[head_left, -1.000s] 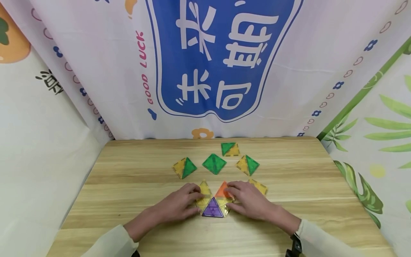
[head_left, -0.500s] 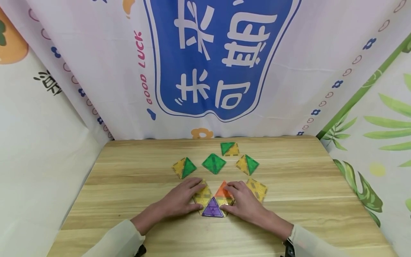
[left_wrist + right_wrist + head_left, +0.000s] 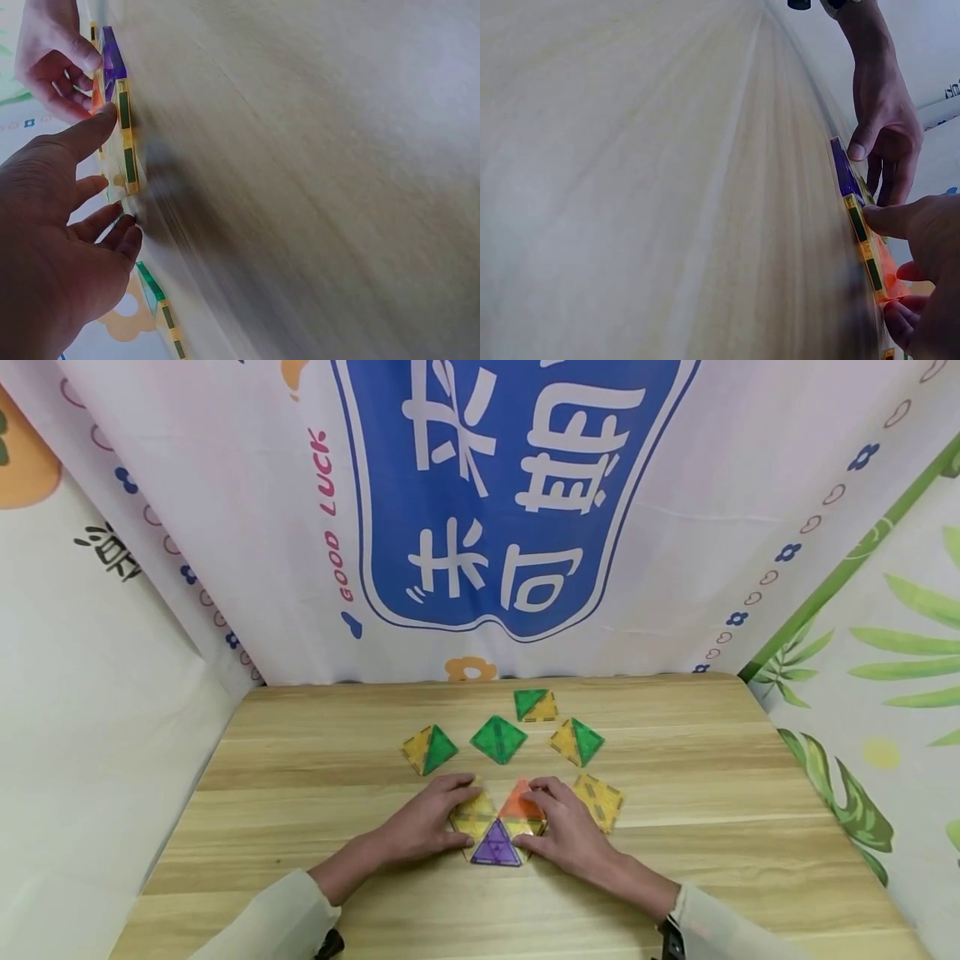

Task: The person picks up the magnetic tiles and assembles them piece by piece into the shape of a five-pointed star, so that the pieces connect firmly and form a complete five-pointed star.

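Flat on the table lies a group of translucent triangular magnetic tiles: a purple tile (image 3: pixel 496 847) in the middle, yellow tiles (image 3: pixel 474 817) on the left, an orange tile (image 3: pixel 519 802) and a yellow tile (image 3: pixel 864 240) on the right. My left hand (image 3: pixel 431 817) grips the left yellow tiles by their outer side, thumb at the near edge and fingertips at the far corner. My right hand (image 3: pixel 570 820) holds the orange and yellow tiles the same way, its thumb beside the purple tile. Palms and fingers partly cover the outer edges.
Beyond the hands lie diamond-shaped tile pairs: a green pair (image 3: pixel 498 740), plus green-and-yellow pairs at left (image 3: pixel 429 750), right (image 3: pixel 577 742) and back (image 3: pixel 536 705). A yellow square of tiles (image 3: pixel 599 802) lies just beyond my right hand. A printed cloth (image 3: pixel 300 610) hangs behind the wooden table (image 3: pixel 300 727).
My left hand has shifted slightly forward along the yellow tiles, its thumb now nearer the purple one. My right thumb has moved inward beside the purple tile. The tiles beyond stay put.
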Action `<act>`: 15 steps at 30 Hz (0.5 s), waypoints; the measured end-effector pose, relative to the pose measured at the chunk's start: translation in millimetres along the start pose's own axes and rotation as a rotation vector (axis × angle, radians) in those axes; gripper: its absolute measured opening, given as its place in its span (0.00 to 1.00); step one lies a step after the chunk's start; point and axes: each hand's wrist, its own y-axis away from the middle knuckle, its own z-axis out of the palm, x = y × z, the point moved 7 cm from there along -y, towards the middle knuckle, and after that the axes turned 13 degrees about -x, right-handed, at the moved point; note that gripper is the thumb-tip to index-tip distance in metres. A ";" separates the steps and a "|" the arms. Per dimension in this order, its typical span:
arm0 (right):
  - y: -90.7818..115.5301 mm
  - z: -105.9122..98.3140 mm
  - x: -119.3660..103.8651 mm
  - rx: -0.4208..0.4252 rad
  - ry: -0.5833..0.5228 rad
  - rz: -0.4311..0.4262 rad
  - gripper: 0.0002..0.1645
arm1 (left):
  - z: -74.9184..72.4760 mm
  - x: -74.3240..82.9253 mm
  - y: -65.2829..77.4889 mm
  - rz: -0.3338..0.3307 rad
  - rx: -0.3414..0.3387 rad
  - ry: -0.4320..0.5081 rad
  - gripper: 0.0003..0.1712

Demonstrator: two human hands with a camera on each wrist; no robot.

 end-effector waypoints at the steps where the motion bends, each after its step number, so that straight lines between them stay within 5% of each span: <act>1: -0.2 0.0 0.1 0.005 -0.008 -0.004 0.36 | -0.5 0.0 -0.6 0.002 0.007 0.010 0.40; 8: -2.1 -0.3 3.1 0.012 -0.097 -0.012 0.37 | -6.0 -2.4 -4.0 0.020 0.042 0.097 0.42; 15: -7.9 0.2 6.6 -0.038 -0.114 -0.016 0.33 | -7.6 -13.7 -8.1 0.023 0.007 0.233 0.26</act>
